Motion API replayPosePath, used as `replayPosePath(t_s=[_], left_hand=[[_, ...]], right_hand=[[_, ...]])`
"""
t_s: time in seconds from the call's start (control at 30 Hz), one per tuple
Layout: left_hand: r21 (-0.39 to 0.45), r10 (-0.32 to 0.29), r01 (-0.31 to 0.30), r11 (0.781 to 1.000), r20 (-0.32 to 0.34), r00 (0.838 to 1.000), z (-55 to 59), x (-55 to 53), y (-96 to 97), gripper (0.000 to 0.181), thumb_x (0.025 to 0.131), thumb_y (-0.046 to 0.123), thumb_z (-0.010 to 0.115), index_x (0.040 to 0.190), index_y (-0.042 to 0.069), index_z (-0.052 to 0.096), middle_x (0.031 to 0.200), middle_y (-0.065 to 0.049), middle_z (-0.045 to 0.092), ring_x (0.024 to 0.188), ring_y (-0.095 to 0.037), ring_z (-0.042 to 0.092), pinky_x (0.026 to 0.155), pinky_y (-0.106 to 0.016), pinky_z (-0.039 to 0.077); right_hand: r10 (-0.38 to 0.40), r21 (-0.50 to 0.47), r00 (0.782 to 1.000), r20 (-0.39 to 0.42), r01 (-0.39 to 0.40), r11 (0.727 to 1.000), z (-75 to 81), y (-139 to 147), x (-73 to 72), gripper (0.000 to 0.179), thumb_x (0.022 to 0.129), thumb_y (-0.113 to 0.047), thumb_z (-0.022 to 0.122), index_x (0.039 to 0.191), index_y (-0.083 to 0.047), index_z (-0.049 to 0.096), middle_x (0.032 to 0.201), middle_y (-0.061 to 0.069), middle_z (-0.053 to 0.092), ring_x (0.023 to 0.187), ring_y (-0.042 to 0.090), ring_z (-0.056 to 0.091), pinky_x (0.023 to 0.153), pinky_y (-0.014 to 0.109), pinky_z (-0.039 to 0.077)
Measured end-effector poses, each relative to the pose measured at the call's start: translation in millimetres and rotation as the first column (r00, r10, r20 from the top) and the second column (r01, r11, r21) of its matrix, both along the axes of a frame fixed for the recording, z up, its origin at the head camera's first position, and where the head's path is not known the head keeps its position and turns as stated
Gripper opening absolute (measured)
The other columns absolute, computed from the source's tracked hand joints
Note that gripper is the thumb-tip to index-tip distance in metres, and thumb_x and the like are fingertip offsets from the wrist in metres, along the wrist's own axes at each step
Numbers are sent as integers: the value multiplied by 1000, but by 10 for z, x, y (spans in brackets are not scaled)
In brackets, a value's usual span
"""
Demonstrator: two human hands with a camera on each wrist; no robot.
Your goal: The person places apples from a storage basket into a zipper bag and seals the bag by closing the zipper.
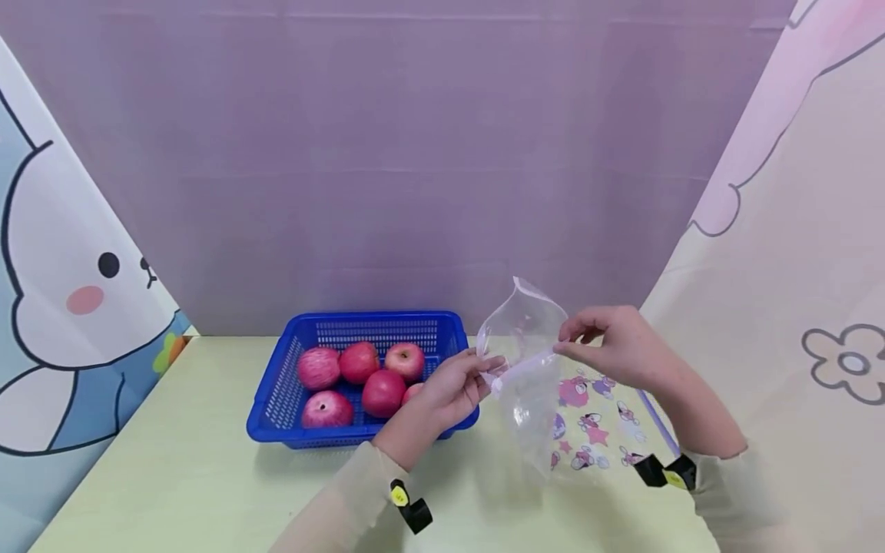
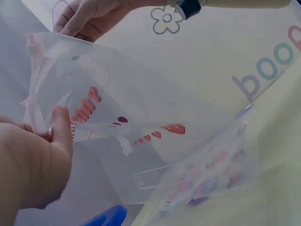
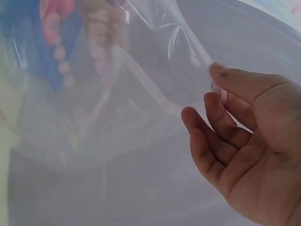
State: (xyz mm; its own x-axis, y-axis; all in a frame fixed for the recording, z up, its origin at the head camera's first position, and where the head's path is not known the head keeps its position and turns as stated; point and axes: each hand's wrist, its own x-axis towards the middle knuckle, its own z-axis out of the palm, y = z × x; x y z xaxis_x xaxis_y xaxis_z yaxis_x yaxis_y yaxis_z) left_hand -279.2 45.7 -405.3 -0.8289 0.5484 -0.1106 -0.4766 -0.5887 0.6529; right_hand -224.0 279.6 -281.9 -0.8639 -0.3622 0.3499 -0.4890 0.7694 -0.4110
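Presently, in the head view, pinching a clear plastic zip bag (image 1: pixel 535 411) at its parted mouth, with the left hand (image 1: pixel 452 388) on one edge and the right hand (image 1: pixel 618 346) on the opposite edge, both grips narrow. Just left of the left grip, a blue perforated basket (image 1: pixel 356 435) with red apples (image 1: pixel 383 393) inside. Below the right grip, flat on the pale yellow-green table (image 1: pixel 173 491), a cartoon-printed zip bag (image 1: pixel 588 438).

From the left wrist, thumb and fingers pinching the pinkish mouth strip, with film spreading rightward from the grip; reddish marks on or through the film, impossible to tell which.

From the right wrist, thumb and finger narrowly pinching the rim; leftward of the grip, basket and apples blurred through film.
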Motion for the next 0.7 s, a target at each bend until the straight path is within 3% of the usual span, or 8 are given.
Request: replayPosePath(t_s=[0.13,0.33,0.47,0.6,0.7], left_hand=[[-61,37,-37,997,4,999,-31,-19,-95,28,96,-3,43,124,-3,42,105,-15,59,87,-14,64,86,-29,52],[-77,19,-23,997,-56,998,-118,-53,-386,31,100,8,52,128,-5,45,106,-14,61,98,-20,65,96,-36,46],[-100,49,-59,993,-99,994,-152,-31,-467,41,100,11,54,139,3,45,99,-11,63,90,-19,68,91,-34,49],[-135,76,-102,986,-184,980,-146,2,-444,51,100,8,53,148,7,38,93,-9,63,84,-17,69,87,-33,52],[-158,63,-103,982,-240,969,-132,21,-413,51,99,5,54,147,3,38,102,-14,63,88,-17,68,87,-34,52]], right_hand=[[30,115,999,12,-31,993,154,2,-70,15,82,-17,79,76,-23,67,67,-12,59,62,11,54,57,26,48],[35,190,992,117,-57,980,226,41,-242,13,84,-18,76,76,-20,66,63,-8,56,58,12,51,54,28,46],[20,204,988,152,-51,978,225,97,-306,14,86,-20,76,76,-19,65,63,-7,55,58,13,51,54,28,45],[26,179,988,151,-53,983,219,135,-332,16,87,-23,75,77,-19,64,62,-6,54,55,12,49,52,27,43],[60,142,989,137,-80,987,218,139,-347,13,87,-22,75,81,-19,64,66,-6,55,58,13,50,54,27,45]])
